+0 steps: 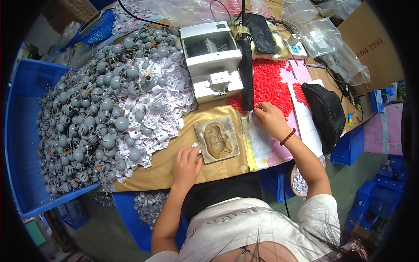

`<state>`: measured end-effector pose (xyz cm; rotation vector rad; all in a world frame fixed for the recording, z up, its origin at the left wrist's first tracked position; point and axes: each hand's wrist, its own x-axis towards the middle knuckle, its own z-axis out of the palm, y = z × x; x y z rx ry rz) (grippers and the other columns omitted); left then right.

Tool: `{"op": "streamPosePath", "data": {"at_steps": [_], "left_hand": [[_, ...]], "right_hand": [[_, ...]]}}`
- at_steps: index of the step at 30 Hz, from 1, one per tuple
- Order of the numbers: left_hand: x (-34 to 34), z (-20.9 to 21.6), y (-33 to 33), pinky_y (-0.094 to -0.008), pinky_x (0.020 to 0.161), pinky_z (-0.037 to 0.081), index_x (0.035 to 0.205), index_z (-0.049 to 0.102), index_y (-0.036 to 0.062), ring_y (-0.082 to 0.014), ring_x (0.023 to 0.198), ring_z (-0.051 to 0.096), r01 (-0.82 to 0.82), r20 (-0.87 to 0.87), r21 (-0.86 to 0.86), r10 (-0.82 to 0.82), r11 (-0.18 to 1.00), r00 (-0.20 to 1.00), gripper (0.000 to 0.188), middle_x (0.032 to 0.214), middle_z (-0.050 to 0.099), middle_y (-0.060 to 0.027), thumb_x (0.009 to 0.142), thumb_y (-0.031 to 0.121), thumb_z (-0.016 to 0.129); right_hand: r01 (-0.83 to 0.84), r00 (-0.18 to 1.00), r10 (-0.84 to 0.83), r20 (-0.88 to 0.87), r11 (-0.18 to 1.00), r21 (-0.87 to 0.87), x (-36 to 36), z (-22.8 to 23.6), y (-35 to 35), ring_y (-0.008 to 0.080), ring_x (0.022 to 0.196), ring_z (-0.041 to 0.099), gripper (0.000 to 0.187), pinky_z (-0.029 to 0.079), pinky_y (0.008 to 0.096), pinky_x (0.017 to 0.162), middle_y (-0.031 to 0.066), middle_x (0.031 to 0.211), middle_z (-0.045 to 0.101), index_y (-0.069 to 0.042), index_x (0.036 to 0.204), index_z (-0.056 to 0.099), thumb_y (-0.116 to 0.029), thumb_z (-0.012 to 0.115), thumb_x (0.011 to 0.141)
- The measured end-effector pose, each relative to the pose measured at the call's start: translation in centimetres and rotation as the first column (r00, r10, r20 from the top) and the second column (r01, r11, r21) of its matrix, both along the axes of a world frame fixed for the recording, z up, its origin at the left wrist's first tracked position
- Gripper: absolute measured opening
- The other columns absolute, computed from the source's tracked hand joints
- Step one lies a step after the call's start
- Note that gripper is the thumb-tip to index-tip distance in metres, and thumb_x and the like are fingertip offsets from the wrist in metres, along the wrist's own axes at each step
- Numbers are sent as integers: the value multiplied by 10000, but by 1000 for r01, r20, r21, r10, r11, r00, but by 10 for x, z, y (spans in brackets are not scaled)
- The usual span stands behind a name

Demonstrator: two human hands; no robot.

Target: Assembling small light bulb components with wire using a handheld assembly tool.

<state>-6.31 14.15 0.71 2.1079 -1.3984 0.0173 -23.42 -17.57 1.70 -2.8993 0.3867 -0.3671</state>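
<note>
1. A tan-cloth-covered counter (146, 174) ran beneath everything.
2. A square, grey-tan block (234, 153) lay slightly turned on the cloth, before the person; its rounded, stepped recess was brownish and smooth-edged.
3. The right hand (273, 121) bent its fingers beside small, bright-red pieces (268, 85); whether it pinched one could not be told.
4. The left hand (187, 167), fingers curled, pinched a small, glossy white piece (195, 145) near the block's left edge.
</note>
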Motion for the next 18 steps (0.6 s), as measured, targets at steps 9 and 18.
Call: {"op": "streamPosePath", "data": {"at_steps": [9,18], "left_hand": [[7,42,-48,-418,845,495,1013,711,67,-283,966,601,138,-157,-85,-150,987,976,231,914,629,-79,791,63,773],[14,44,-61,-415,947,451,1135,663,63,-314,1104,544,-56,-351,-69,29,996,936,382,1103,577,-129,785,128,804]], "right_hand": [[104,979,-184,89,823,559,12,49,15,296,888,611,120,509,373,771,120,920,598,-37,983,667,10,643,875],[-339,922,159,352,769,542,51,26,78,293,803,623,161,509,370,699,94,874,641,-44,958,663,-96,760,841]]}}
